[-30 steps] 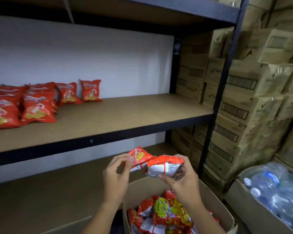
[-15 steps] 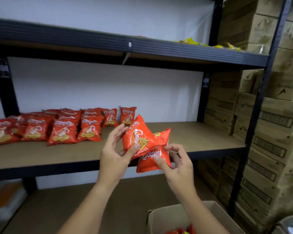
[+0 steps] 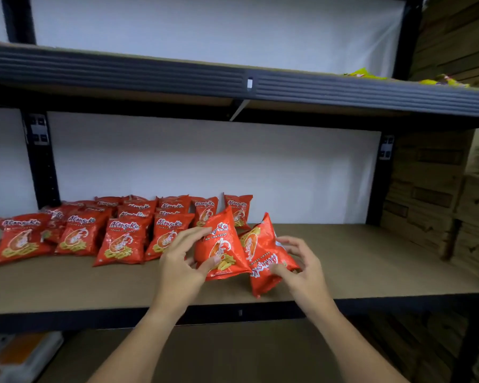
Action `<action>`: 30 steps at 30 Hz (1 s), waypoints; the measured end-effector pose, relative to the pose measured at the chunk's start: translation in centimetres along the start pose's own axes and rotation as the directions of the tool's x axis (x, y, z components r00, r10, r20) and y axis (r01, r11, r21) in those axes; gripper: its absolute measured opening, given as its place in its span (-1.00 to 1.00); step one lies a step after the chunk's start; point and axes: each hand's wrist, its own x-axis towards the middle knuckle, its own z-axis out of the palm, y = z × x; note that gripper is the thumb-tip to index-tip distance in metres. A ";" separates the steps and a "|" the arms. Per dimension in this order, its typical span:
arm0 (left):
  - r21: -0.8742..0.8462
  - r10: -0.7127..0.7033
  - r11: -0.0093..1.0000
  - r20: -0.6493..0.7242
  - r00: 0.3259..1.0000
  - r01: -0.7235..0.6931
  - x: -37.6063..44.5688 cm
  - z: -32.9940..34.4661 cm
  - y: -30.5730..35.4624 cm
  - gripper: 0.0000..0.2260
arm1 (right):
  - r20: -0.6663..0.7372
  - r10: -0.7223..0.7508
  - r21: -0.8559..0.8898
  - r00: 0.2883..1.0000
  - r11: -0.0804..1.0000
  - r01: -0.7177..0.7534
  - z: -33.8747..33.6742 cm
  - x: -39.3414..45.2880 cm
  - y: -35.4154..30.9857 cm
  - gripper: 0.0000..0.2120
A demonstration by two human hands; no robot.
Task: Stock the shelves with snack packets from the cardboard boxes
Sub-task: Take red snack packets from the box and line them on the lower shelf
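While both forearms reach in over the front edge of the middle shelf [image 3: 371,261], each hand works one red prawn-cracker packet. The left hand [image 3: 181,261] grips the upright packet [image 3: 221,244]: fingers curl over its upper left edge, thumb presses the lower front near the printed crackers. That packet stands on the shelf board, label facing out, tilted slightly. The right hand [image 3: 302,268] pinches the second packet [image 3: 263,252] along its right side, thumb on the front, fingers loosely bent behind; this packet is turned sideways, its lettering running vertically, lower corner reaching toward the shelf's front lip. The two packets touch, the sideways one partly behind the upright one.

Left of the hands, a stocked group of packets [image 3: 122,233] of the same kind sits in overlapping rows, back row leaning against the white wall [image 3: 288,175]. The nearest stocked packet lies just beside the left hand.

Dark metal uprights frame the bay. The upper shelf [image 3: 233,81] carries some yellow packets [image 3: 362,73] at its far right, details too small to read. Stacked cardboard boxes [image 3: 437,203] stand to the right of the rack. The lower shelf board [image 3: 233,352] shows beneath the arms.
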 end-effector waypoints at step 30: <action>0.616 0.097 0.782 0.025 0.995 -0.092 10.6 4.5 -11.6 -0.40 | 0.140 -0.097 -0.774 0.985 0.610 0.170 5.9 18.0 7.1 -0.41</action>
